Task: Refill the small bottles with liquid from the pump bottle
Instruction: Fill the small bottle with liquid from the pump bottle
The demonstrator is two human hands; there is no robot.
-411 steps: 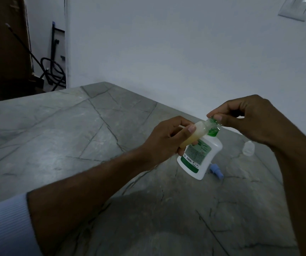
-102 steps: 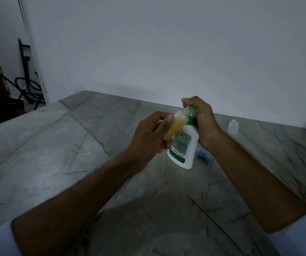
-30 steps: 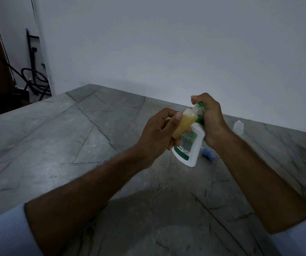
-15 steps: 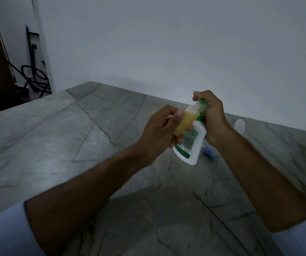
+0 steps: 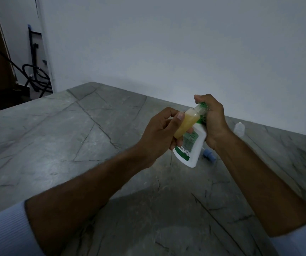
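Left hand (image 5: 157, 133): grips small translucent plastic bottle of yellow liquid (image 5: 186, 122).
Right hand (image 5: 212, 119): clasps green pump top of white plastic pump bottle (image 5: 190, 146), above grey stone tabletop (image 5: 74, 135).

i see the white pump bottle (image 5: 191, 146) with a green label tilted above the table, its green pump top (image 5: 202, 108) against the mouth of a tilted small bottle (image 5: 186, 123) of yellowish liquid. another small bottle (image 5: 239, 128), clear, stands farther back.
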